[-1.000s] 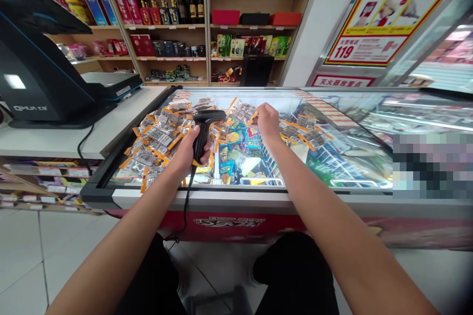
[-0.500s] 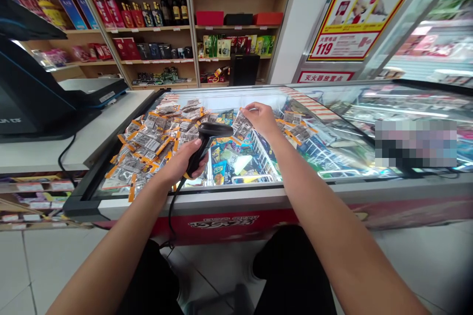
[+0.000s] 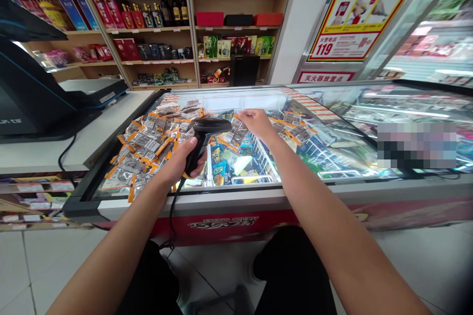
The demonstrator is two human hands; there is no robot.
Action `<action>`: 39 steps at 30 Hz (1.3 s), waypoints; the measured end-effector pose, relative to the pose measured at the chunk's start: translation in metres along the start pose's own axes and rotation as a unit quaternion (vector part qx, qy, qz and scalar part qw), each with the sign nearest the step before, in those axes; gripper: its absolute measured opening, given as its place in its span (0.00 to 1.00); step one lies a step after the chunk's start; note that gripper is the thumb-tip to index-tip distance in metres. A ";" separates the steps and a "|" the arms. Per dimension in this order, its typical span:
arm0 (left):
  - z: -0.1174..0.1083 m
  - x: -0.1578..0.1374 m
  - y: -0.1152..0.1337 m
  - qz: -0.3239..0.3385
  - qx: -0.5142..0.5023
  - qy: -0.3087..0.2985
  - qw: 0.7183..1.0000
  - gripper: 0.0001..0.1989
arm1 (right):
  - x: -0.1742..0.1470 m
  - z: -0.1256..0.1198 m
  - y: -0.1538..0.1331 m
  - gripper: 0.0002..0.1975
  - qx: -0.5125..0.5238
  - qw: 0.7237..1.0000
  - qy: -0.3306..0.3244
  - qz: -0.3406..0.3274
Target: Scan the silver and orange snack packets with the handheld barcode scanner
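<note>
My left hand (image 3: 188, 158) is wrapped around the grip of a black barcode scanner (image 3: 211, 126), its head facing right above the freezer glass. A cable hangs from the bottom of the grip. Close to the right of the scanner head is a small clear packet (image 3: 236, 134) with orange edges and a printed label. The fingers of my right hand (image 3: 257, 122) are pinched at the packet's upper edge; part of the packet is hidden behind the scanner. Many similar packets (image 3: 150, 140) lie heaped on the glass at the left, and several more (image 3: 297, 132) lie to the right beyond my right hand.
Beneath the glass of the chest freezer (image 3: 236, 201) are wire baskets (image 3: 263, 155) with colourful packages. A counter (image 3: 107, 130) with a black checkout machine (image 3: 33, 83) adjoins on the left. Stocked shelves (image 3: 148, 29) stand behind. My knees are near the freezer's front.
My right hand has moved slightly down and left with the packet, closer to the scanner head. The scanner in my left hand has shifted a little left and up.
</note>
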State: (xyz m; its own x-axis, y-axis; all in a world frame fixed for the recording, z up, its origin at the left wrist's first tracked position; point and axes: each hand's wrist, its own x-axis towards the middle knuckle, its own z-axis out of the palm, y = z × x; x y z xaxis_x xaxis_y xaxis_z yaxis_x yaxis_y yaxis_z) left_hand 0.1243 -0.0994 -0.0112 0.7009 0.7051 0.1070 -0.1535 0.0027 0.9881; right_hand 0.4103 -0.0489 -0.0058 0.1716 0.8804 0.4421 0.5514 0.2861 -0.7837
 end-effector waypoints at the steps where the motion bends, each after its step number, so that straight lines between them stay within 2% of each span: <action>1: 0.000 0.000 0.000 -0.002 0.002 -0.004 1.000 0.30 | 0.000 0.000 -0.001 0.18 -0.003 1.000 -0.002 -0.004; 7: 0.002 -0.001 0.000 0.007 -0.003 -0.003 1.000 0.28 | 0.001 0.002 -0.002 0.16 -0.013 1.000 -0.001 0.003; 9: 0.003 -0.001 0.000 0.017 -0.013 0.014 1.000 0.28 | 0.003 -0.003 0.001 0.14 -0.027 0.999 0.021 0.019; 11: 0.003 0.000 0.001 0.032 -0.027 0.045 0.998 0.29 | 0.005 -0.015 0.008 0.10 -0.088 0.993 0.064 0.042; 13: 0.002 0.001 0.003 0.050 -0.045 0.088 0.994 0.29 | 0.007 -0.034 0.017 0.07 -0.183 0.974 0.111 0.072; 16: 0.001 0.004 0.004 0.068 -0.066 0.142 0.985 0.28 | 0.006 -0.061 0.029 0.09 -0.292 0.928 0.198 0.123; 18: 0.000 0.007 0.003 0.076 -0.082 0.162 0.980 0.27 | 0.005 -0.065 0.028 0.14 -0.324 0.905 0.255 0.109; 19: -0.001 0.007 0.003 0.079 -0.091 0.168 0.978 0.26 | 0.004 -0.062 0.025 0.17 -0.321 0.908 0.259 0.077; 21: 0.000 0.009 0.003 0.082 -0.105 0.168 0.977 0.25 | 0.001 -0.042 0.015 0.19 -0.275 0.943 0.189 -0.013; 23: 0.001 0.009 0.003 0.078 -0.108 0.162 0.978 0.25 | -0.004 -0.012 0.003 0.20 -0.199 0.976 0.031 -0.089; 25: 0.001 0.009 0.003 0.074 -0.107 0.159 0.979 0.25 | -0.010 0.020 -0.007 0.23 -0.171 0.970 -0.118 -0.125; 27: 0.001 0.009 0.003 0.070 -0.109 0.162 0.978 0.26 | -0.015 0.046 -0.011 0.32 -0.190 0.960 -0.181 -0.094; 29: 0.001 0.009 0.002 0.067 -0.107 0.162 0.979 0.26 | -0.018 0.063 -0.012 0.40 -0.218 0.954 -0.199 -0.048; 32: 0.000 0.010 0.001 0.076 -0.096 0.153 0.981 0.26 | -0.019 0.070 -0.010 0.42 -0.228 0.954 -0.193 -0.012; 37: 0.000 0.010 0.000 0.081 -0.094 0.148 0.981 0.25 | -0.014 0.056 -0.007 0.44 -0.115 0.976 -0.187 -0.014; 39: -0.001 0.010 -0.002 0.080 -0.085 0.150 0.982 0.25 | -0.012 0.045 -0.003 0.44 -0.064 0.979 -0.194 0.008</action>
State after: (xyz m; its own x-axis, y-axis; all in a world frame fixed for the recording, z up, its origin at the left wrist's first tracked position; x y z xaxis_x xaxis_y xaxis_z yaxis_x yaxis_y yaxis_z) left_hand 0.1307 -0.0918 -0.0119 0.4252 0.8835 0.1968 -0.3766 -0.0250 0.9260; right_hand 0.3697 -0.0436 -0.0281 -0.1280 0.9690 0.2111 0.6538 0.2425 -0.7168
